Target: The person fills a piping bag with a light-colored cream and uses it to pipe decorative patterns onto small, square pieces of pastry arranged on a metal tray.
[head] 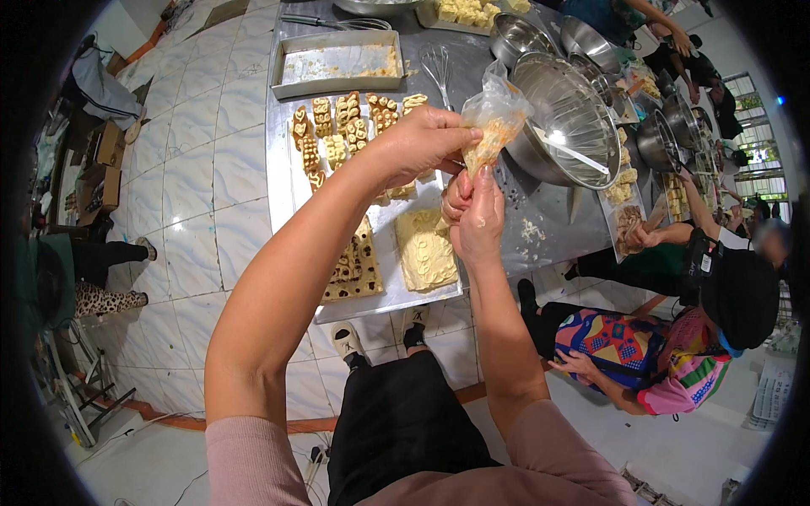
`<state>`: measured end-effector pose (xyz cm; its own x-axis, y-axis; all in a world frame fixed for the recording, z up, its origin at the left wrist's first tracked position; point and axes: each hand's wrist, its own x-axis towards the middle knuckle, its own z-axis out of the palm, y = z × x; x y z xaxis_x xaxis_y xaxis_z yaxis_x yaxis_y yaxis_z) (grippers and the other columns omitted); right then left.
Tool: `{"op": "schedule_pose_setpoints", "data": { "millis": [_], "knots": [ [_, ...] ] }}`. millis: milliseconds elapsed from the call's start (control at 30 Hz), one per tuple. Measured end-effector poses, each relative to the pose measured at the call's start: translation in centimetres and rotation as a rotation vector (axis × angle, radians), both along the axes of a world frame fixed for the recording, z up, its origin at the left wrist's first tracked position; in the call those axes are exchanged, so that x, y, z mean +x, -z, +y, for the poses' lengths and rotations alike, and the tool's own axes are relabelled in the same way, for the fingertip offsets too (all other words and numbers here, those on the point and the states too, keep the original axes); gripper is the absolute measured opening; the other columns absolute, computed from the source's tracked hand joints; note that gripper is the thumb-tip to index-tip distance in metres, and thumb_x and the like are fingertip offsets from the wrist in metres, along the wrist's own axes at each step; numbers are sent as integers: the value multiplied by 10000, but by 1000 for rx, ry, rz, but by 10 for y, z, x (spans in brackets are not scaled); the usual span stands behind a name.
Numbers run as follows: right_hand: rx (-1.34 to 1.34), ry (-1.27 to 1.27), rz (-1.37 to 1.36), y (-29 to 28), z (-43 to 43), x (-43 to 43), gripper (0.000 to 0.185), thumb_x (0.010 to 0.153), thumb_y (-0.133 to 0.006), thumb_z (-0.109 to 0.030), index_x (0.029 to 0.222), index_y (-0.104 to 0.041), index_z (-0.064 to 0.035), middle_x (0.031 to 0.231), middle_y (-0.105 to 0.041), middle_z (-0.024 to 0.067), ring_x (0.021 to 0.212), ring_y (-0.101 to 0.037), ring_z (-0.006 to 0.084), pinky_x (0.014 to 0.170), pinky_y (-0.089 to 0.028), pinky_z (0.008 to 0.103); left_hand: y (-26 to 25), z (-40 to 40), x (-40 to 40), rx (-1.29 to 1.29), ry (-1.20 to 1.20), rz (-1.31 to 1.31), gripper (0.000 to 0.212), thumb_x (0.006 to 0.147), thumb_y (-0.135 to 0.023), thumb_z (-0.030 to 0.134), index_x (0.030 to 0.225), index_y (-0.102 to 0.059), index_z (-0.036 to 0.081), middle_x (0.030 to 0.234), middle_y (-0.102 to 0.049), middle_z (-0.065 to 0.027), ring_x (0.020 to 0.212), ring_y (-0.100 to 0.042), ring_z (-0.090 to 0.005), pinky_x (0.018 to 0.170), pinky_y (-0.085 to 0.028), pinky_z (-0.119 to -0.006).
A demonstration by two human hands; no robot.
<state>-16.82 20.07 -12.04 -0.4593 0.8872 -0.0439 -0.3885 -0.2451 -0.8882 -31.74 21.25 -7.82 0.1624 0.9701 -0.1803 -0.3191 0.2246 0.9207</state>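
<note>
A clear plastic piping bag [497, 120] with yellowish cream inside is held up over the table. My left hand [430, 139] pinches its middle. Just below, my right hand [476, 209] is wrapped around the lower part, whose tip is mostly hidden by the fingers. Under my right hand lies a rectangular cake [427, 253] spread with pale cream and piped loops. Beside it, partly behind my left forearm, is another cake [354, 272] dotted with dark spots. Rows of small cream-piped cake pieces [335, 136] stand farther back on the white board [281, 171].
A large steel bowl [538, 148] smeared with cream holds a white spatula [573, 152] to the right. Behind are a rectangular baking pan [278, 76] and a wire whisk [436, 66]. A co-worker in a colourful apron [614, 341] stands at right. Crumbs [533, 233] dot the metal table [550, 243].
</note>
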Motion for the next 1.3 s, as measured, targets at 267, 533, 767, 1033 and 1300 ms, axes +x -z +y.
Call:
{"op": "schedule_pose_setpoints", "data": {
  "millis": [267,533,767,1033,1300],
  "knots": [
    [-17,21,8,1,-2,-3,428,971,-385,-440,715,-369,-99,583,-312,-28,484,-253,61,436,-210,227,-3,-2,-2,1,10,9,245,894,-613,230,928,-626,-13,837,-638,-60,711,-607,-109,639,-513,-245],
    [-24,18,25,-1,-6,-3,423,974,-389,-424,707,-368,-96,577,-309,-31,482,-251,59,433,-203,228,-5,-6,-1,-7,12,9,261,894,-609,226,975,-627,-22,880,-658,-84,759,-643,-139,709,-546,-281],
    [-23,28,25,-3,-11,1,425,976,-383,-423,703,-369,-98,563,-305,-33,469,-245,58,425,-191,232,-6,-10,2,-6,31,4,268,888,-618,236,976,-636,-15,879,-660,-74,764,-646,-139,705,-542,-275],
    [-14,62,-3,-3,-13,7,425,971,-384,-437,704,-345,-109,549,-283,-28,452,-209,65,417,-176,229,-4,-9,10,-29,32,16,255,887,-620,232,959,-634,-12,891,-660,-84,790,-646,-144,730,-534,-270],
    [-7,85,0,-2,-12,16,420,974,-378,-433,706,-349,-111,546,-284,-32,443,-211,66,411,-173,233,-1,-5,21,-21,49,-19,244,897,-606,225,953,-625,-12,902,-660,-98,807,-648,-161,757,-534,-289]
  ]
}}
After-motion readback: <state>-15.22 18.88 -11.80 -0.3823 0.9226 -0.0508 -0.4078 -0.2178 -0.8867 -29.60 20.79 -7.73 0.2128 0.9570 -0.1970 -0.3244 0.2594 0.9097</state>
